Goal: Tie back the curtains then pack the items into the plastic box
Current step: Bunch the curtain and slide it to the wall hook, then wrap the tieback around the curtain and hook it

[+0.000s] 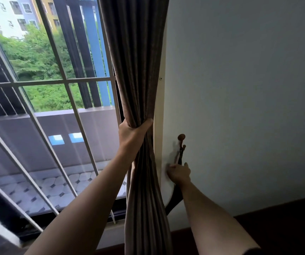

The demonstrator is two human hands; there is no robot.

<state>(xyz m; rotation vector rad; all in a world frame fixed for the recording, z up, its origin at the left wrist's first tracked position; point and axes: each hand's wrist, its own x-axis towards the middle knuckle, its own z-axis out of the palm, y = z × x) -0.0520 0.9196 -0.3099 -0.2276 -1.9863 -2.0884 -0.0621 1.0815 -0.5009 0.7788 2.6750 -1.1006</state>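
A brown curtain hangs gathered at the right edge of the window. My left hand grips the bunched folds at mid height, fingers wrapped around them. On the white wall to the right sits a brown tieback hook. A dark tieback strap hangs from it in a loop down to the curtain. My right hand holds the strap just below the hook; its fingertips are blurred.
A barred window fills the left side, with a balcony and greenery beyond. A white door frame runs between curtain and wall. A dark wooden surface sits at the lower right.
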